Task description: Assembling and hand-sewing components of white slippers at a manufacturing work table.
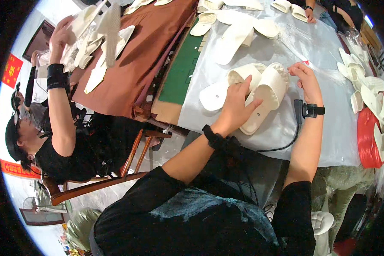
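Observation:
Two cream open-toed slippers lie side by side on the plastic-covered table before me. My left hand (238,104) is over them, thumb and fingers spread, against the strap of the left slipper (213,96) and beside the right slipper (274,87). It covers part of both. Just right of the pair, my right hand (305,83) is raised with loosely bent fingers apart and nothing visible in them. Close behind its fingertips is a small red piece (305,62) at the end of a pale strip. Black bands circle both wrists.
More cream slippers (234,40) lie farther back, and others pile up at the right beside a red roll (368,138). On the left, a co-worker (62,123) holds up slippers over a brown-covered table (151,47). A wooden chair (94,185) stands below. A black cable (281,147) runs from my right wrist.

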`<state>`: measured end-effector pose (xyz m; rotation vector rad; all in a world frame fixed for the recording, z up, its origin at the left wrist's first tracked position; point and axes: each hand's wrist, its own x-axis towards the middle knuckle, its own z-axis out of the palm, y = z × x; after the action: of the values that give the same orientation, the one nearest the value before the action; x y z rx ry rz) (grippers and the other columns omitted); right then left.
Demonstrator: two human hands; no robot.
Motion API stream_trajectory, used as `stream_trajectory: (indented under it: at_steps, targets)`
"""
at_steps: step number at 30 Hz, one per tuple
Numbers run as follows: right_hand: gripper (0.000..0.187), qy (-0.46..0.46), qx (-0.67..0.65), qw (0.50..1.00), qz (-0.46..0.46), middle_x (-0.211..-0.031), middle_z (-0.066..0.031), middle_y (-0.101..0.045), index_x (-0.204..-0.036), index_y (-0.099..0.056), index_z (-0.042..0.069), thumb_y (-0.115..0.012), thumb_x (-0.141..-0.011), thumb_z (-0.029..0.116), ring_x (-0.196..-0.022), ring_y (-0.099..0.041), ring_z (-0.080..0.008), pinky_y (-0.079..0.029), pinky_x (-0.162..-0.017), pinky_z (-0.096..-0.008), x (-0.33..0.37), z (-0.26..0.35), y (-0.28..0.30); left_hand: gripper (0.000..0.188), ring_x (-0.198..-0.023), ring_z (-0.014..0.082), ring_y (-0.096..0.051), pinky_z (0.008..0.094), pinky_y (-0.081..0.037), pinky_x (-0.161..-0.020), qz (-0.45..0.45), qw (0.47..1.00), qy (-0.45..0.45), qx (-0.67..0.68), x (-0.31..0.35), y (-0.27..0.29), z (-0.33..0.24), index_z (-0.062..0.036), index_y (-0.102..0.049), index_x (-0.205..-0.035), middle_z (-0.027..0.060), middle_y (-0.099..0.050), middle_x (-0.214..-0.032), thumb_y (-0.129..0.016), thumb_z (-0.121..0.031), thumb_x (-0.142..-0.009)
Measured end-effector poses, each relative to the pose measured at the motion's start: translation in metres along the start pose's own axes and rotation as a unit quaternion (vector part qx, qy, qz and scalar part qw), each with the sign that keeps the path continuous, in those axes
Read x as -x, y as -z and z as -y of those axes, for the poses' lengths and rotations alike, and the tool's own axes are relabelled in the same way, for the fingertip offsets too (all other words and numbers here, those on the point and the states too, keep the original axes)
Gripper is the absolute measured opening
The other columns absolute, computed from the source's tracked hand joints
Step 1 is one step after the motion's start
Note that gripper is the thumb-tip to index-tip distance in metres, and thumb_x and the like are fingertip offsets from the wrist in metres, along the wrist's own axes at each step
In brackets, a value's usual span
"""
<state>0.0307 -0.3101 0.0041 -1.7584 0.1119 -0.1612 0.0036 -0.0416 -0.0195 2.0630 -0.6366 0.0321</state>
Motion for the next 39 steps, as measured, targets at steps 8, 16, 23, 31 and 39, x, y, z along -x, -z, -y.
stream_trajectory:
  at_steps: [8, 16, 23, 31, 39]
  targets:
    - [0.015, -0.079, 0.036, 0.995, 0.041, -0.083, 0.0020, -0.062, -0.084, -0.058, 0.013, -0.053, -0.091, 0.026, -0.071, -0.066, -0.0105, -0.031, -0.051, -0.0219, 0.004, 0.005, -0.011, 0.071, -0.087, 0.0393, -0.059, 0.0408, -0.050, -0.079, 0.063, 0.991, 0.050, -0.110, 0.037, 0.015, -0.036, -0.0002, -0.043, -0.140, 0.0198, -0.064, -0.099, -0.074, -0.014, -0.076]
    - [0.014, -0.083, -0.074, 0.994, -0.004, -0.089, 0.0013, -0.064, -0.089, -0.059, 0.013, -0.052, -0.092, 0.026, -0.074, -0.066, -0.0144, -0.041, -0.057, -0.0242, 0.000, -0.003, 0.001, 0.052, -0.088, 0.0282, -0.060, 0.0396, -0.049, -0.075, -0.138, 0.933, -0.273, -0.190, 0.033, 0.010, -0.034, -0.0055, -0.064, -0.119, 0.0095, -0.065, -0.097, -0.066, -0.002, -0.067]
    - [0.018, -0.046, 0.011, 0.991, -0.121, -0.090, -0.0001, -0.067, -0.088, -0.062, 0.012, -0.055, -0.091, 0.028, -0.089, -0.059, -0.0118, -0.042, -0.068, -0.0287, -0.005, -0.009, 0.010, 0.047, -0.116, 0.0321, -0.051, 0.0457, -0.044, -0.090, -0.020, 0.932, -0.310, -0.187, 0.046, 0.003, -0.031, -0.0123, -0.067, -0.109, 0.0061, -0.058, -0.118, -0.074, -0.013, -0.063]
    - [0.019, 0.101, 0.047, 0.992, 0.058, -0.081, -0.0002, -0.061, -0.085, -0.059, 0.001, -0.055, -0.093, 0.018, -0.077, -0.054, -0.0113, -0.043, -0.072, -0.0254, -0.003, -0.010, -0.043, 0.047, -0.123, 0.0377, -0.047, 0.0505, -0.040, -0.100, 0.015, 0.972, -0.235, -0.003, 0.050, 0.002, -0.024, -0.0095, -0.068, -0.103, 0.0088, -0.056, -0.122, -0.081, -0.012, -0.058]
    - [0.018, 0.049, 0.031, 0.998, 0.022, -0.090, 0.0007, -0.064, -0.091, -0.063, 0.007, -0.054, -0.094, 0.023, -0.091, -0.057, -0.0105, -0.044, -0.079, -0.0287, 0.011, 0.014, -0.038, 0.023, -0.118, 0.0359, -0.052, 0.0434, -0.046, -0.094, -0.054, 0.937, -0.320, -0.128, 0.042, 0.003, -0.042, -0.0056, -0.067, -0.091, 0.0103, -0.061, -0.111, -0.067, -0.002, -0.068]
